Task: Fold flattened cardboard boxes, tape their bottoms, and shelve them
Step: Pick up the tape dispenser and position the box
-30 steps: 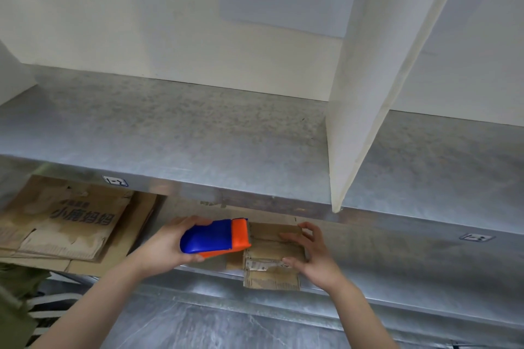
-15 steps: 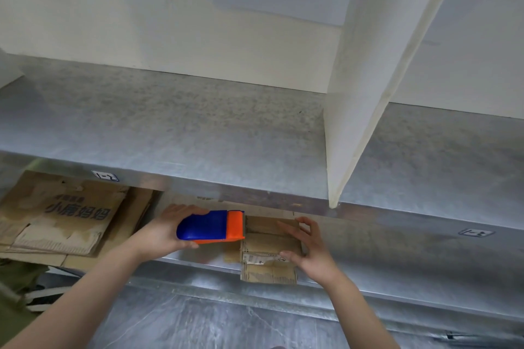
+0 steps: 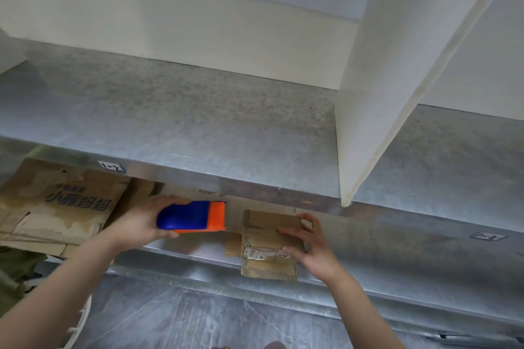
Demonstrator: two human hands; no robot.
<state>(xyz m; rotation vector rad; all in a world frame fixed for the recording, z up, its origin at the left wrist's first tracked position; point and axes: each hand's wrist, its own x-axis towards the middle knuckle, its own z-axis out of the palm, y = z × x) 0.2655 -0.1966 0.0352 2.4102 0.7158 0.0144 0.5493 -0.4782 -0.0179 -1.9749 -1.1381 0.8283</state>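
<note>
While the small cardboard box (image 3: pixel 262 238) sits on the lower shelf (image 3: pixel 181 253) with its near end overhanging the front lip, its long axis runs front to back, away from the person. The right hand (image 3: pixel 314 252) rests on the box's right side, fingers spread, steadying it. The left hand (image 3: pixel 139 227) grips the tape dispenser (image 3: pixel 192 218), orange end toward the box, just beside its left edge but apart. Taping likely calls for a rightward stroke. The upper shelf (image 3: pixel 198 122) limits headroom. Flattened cardboard (image 3: pixel 56 207) lies well to the left.
</note>
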